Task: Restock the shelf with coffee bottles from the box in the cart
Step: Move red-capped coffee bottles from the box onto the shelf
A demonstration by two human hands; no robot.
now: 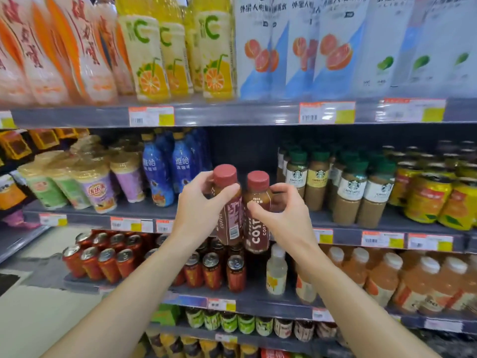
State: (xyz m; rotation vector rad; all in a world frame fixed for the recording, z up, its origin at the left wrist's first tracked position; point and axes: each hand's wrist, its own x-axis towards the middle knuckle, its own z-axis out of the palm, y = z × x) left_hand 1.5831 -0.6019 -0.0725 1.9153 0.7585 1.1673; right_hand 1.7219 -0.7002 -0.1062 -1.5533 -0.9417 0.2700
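Note:
I hold two brown coffee bottles with dark red caps in front of the middle shelf [144,211]. My left hand [200,205] grips the left coffee bottle [229,218] around its neck and shoulder. My right hand [282,211] grips the right coffee bottle [256,229], whose label reads COSTA. The two bottles touch side by side and hang in the air at the shelf's front edge. Behind them is an empty gap [245,153] in the shelf row. The box and the cart are out of view.
Blue coffee bottles [160,174] stand left of the gap and green-capped latte bottles [348,192] right of it. Yellow cans [428,200] fill the far right. Red cans [108,259] and pale bottles [382,277] sit on the shelf below. Juice bottles [149,55] line the shelf above.

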